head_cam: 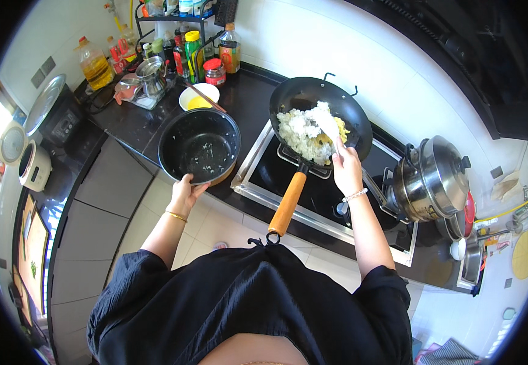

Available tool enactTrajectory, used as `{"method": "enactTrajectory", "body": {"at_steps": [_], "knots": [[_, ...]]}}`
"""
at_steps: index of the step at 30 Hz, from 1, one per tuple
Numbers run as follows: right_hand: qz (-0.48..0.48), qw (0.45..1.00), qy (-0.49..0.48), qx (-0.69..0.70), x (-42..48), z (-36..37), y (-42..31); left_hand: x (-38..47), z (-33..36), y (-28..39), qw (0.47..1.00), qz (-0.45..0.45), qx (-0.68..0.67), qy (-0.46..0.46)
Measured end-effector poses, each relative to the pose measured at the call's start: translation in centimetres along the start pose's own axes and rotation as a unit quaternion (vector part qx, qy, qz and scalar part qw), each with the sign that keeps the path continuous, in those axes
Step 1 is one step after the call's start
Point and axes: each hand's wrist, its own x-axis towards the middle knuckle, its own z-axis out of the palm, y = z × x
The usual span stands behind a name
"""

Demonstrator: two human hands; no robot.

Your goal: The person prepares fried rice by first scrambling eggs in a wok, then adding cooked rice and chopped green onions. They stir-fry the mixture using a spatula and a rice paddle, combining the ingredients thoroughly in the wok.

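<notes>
My left hand [188, 195] grips the near rim of a dark rice cooker inner pot [200, 146], which is tilted towards me. A few grains of rice cling to its inside. In my right hand [347, 169] is a white rice paddle [327, 122], its blade resting against white rice [298, 130] in a black wok [355, 116]. Yellow cooked egg [340, 130] shows beside and under the rice. The wok sits on the left part of the gas stove, its wooden handle [287, 203] pointing towards me.
Behind the pot stands a white bowl [184, 96] with yellow liquid and chopsticks [207, 97] across it. A steel steamer pot [432, 178] occupies the stove's right side. Sauce bottles [194, 54] and an oil jug [94, 66] line the back left. The range hood [464, 50] overhangs at upper right.
</notes>
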Motion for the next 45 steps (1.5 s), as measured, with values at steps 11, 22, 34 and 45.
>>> {"method": "enactTrajectory", "body": {"at_steps": [11,22,34,45], "knots": [[-0.005,0.977,0.050,0.208,-3.9,0.0,-5.1,-10.4,18.8,-3.0,0.899,0.041,0.269,-0.343],[0.043,0.958,0.026,-0.283,-5.3,-5.8,1.1,-4.6,24.1,-5.8,0.883,-0.002,0.375,-0.281],[0.157,0.972,-0.053,0.168,-9.7,-7.8,0.1,-0.4,26.3,-3.4,0.891,0.030,0.391,-0.231],[0.162,0.970,0.005,0.179,-11.4,-5.3,-5.4,-0.9,28.4,-4.6,0.870,-0.021,0.428,-0.245]]}}
